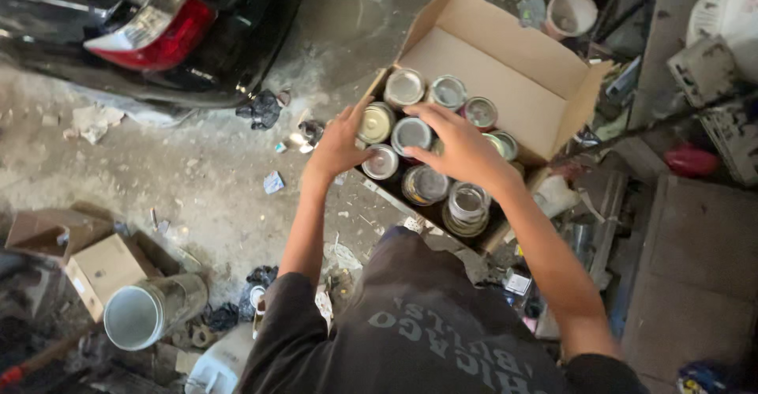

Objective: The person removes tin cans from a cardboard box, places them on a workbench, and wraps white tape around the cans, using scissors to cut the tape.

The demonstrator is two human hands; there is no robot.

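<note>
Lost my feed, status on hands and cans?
Left hand open at box edge by a can. Right hand spread over the tins. Nothing blocking.

Silvery tin cans [410, 133] fill a tan cardboard box [505, 70] (pale inside) near a black car [237, 39] with a red taillight [158, 31]

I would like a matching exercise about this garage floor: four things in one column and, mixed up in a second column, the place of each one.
Things:
1. cardboard box
2. right hand
3. large metal can
4. red tail light

Places:
A. lying on its side, lower left
B. upper left, on the dark car
C. open, holding round tins
D. spread over the tins

Pairs: 1-C, 2-D, 3-A, 4-B
</note>
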